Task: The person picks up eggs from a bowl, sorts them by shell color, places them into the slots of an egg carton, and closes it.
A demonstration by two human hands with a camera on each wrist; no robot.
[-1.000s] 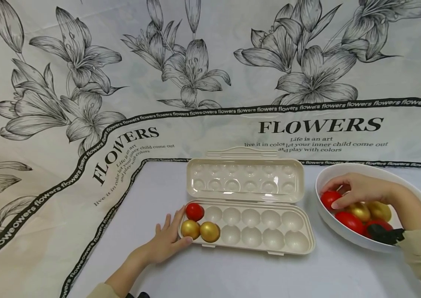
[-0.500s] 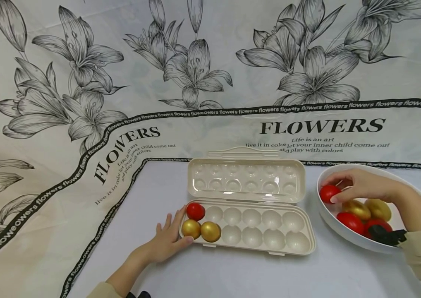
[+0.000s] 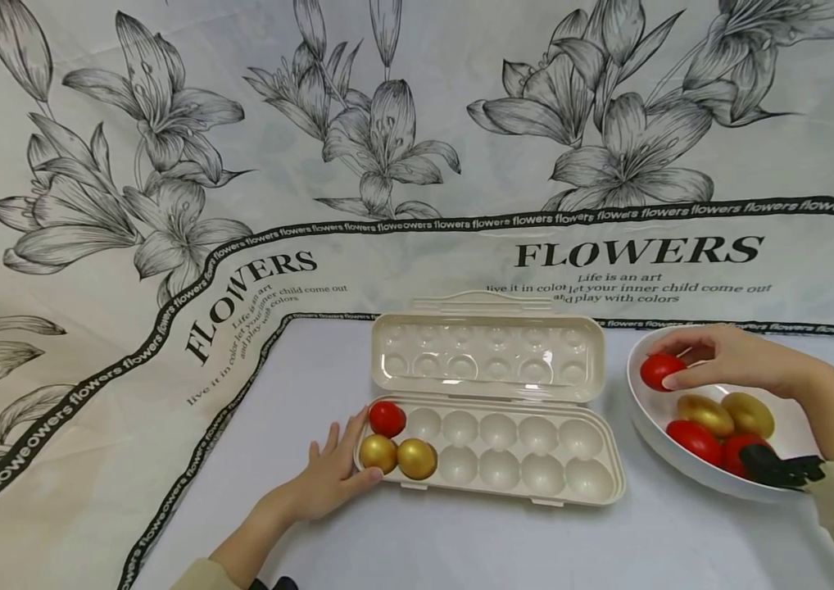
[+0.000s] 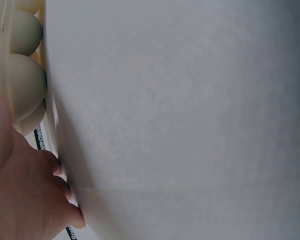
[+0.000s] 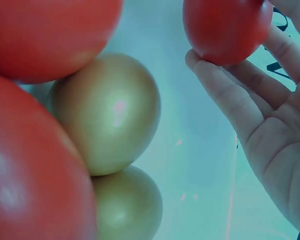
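Across the lower centre of the frame lies a cream egg carton (image 3: pixel 498 469), thin-walled and stiff-looking with round cups, its lid folded back, and on the right side a smooth white bowl (image 3: pixel 790 410) contains glossy gold eggs (image 3: pixel 749 415) and red eggs (image 3: pixel 694 442). My left hand (image 3: pixel 328 483), fingers spread and holding nothing, touches the carton's left end, while my right hand (image 3: pixel 745 358) pinches a single red egg (image 3: pixel 663 372) at the bowl's upper left. I judge this one light, hard, rather slippery and perhaps fragile, best taken gently around its widest part.
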